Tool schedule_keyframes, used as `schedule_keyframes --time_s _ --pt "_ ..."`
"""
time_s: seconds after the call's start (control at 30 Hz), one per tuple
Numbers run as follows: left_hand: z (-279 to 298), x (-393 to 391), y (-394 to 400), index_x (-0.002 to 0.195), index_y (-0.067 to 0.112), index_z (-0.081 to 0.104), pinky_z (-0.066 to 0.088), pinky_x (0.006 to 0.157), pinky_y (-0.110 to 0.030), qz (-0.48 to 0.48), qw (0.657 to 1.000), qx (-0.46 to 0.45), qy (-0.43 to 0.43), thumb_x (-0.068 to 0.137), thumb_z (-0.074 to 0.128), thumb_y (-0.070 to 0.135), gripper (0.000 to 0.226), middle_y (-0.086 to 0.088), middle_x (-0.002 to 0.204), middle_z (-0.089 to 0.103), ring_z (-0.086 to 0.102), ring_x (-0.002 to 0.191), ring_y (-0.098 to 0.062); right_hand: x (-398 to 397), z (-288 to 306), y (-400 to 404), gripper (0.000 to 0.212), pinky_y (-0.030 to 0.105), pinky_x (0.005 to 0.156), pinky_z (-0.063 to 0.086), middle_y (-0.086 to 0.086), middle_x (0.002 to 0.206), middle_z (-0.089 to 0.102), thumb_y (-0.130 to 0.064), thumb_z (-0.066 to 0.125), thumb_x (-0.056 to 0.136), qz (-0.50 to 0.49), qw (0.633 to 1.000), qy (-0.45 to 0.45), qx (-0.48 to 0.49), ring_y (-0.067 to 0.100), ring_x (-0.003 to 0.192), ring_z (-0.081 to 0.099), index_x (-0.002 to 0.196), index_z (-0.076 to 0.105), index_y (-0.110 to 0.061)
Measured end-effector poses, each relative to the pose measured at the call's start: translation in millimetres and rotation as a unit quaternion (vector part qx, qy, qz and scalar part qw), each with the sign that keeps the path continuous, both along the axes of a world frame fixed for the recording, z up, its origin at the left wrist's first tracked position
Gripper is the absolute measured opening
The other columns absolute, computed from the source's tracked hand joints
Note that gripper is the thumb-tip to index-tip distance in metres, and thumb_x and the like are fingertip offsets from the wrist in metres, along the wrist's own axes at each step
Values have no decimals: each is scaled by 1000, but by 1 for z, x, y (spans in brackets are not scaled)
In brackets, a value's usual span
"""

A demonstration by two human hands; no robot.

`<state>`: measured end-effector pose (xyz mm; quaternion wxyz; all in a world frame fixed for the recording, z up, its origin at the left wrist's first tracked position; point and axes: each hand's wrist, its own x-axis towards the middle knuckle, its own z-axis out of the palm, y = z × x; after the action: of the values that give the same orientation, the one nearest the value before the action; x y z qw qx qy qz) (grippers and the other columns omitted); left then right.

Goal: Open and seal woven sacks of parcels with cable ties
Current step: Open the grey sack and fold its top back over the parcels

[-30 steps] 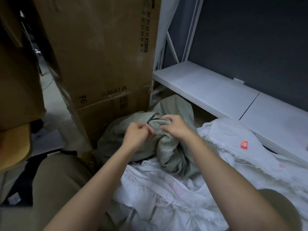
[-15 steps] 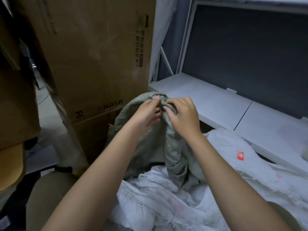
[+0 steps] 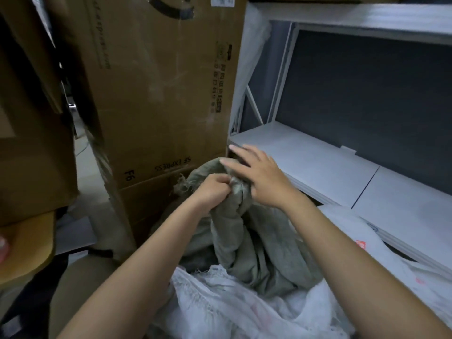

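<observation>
A grey-green woven sack [image 3: 256, 245] is lifted in front of me, its frayed mouth bunched at the top. My left hand [image 3: 211, 189] is closed on the gathered mouth of the sack. My right hand [image 3: 259, 174] lies against the right side of the bunch with its fingers stretched out and spread; whether its thumb pinches the cloth is hidden. White woven sacks [image 3: 234, 307] lie crumpled below the grey-green one and to its right. No cable tie shows.
Stacked brown cardboard boxes [image 3: 156, 99] marked SF EXPRESS stand close behind the sack on the left. A white metal shelf [image 3: 325, 165] with a dark back panel runs along the right. A yellow object [image 3: 27, 243] sits at the far left.
The sack's mouth has been raised higher and bunched tighter. My right hand has let go its grip and spread its fingers; my left hand stays clenched on the cloth.
</observation>
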<state>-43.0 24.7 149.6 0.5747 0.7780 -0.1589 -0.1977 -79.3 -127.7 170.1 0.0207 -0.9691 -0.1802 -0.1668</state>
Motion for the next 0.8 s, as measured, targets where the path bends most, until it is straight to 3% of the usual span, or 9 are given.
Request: schedule_keyframes --time_s 0.07,0.17,0.27,0.4,0.53,0.6,0.7,0.77,0.8 --pt "-8 -5 8 86 1 69 50 79 -29 -27 998 59 -23 88 41 -6 30 -10 88 69 63 88 -21 11 1 0 71 41 115 13 -5 161 7 -1 52 86 2 984 101 -148 22 146 4 144 36 -38" --pt "-20 -10 22 77 13 69 47 79 -29 -10 993 109 -43 87 39 -5 36 -1 81 67 62 87 -17 17 -13 -15 49 41 107 29 4 154 28 -14 51 91 -51 952 203 -222 28 138 22 137 48 -28" --pt "-31 -11 30 72 23 63 46 75 -29 19 989 127 -68 88 39 -3 39 6 77 63 58 84 -13 14 -31 -22 46 39 106 29 5 145 40 -23 52 90 -109 941 232 -220 28 134 28 136 51 -26" --pt "-46 -4 37 100 18 65 44 68 -28 99 981 144 -78 94 38 7 30 3 91 63 56 85 -11 7 -33 -26 52 44 119 5 3 156 26 -33 52 85 -165 933 239 -212 29 147 4 136 53 -24" --pt "-54 6 54 96 13 63 45 62 -29 164 971 152 -81 96 37 11 26 -2 87 63 58 78 -15 -11 -23 -54 34 43 118 10 3 152 31 -33 46 83 -269 903 306 -137 30 146 6 113 61 -28" --pt "-53 4 49 92 10 63 46 66 -31 147 975 139 -92 96 37 10 27 -7 87 64 59 78 -18 -15 -23 -51 43 45 119 5 4 157 20 -32 54 84 -229 917 295 -144 30 147 -1 127 54 -29" --pt "-51 0 37 89 4 63 45 67 -33 115 983 95 -107 95 37 9 27 -13 88 64 59 81 -23 -14 -21 -24 89 44 119 -1 -5 161 3 -47 70 78 -87 968 230 -42 18 147 -8 150 19 -36" --pt "-51 -2 35 85 8 63 47 71 -38 99 986 74 -110 95 38 10 27 -11 84 65 60 80 -23 -13 -28 -5 106 43 118 4 -5 161 7 -56 75 71 -58 955 287 44 17 148 1 152 7 -40" --pt "-51 -2 35 83 9 63 48 72 -39 96 987 67 -113 95 38 9 28 -10 82 65 60 80 -23 -12 -37 -2 103 43 118 11 -3 159 18 -57 75 71 -59 948 308 58 19 146 13 150 11 -40"
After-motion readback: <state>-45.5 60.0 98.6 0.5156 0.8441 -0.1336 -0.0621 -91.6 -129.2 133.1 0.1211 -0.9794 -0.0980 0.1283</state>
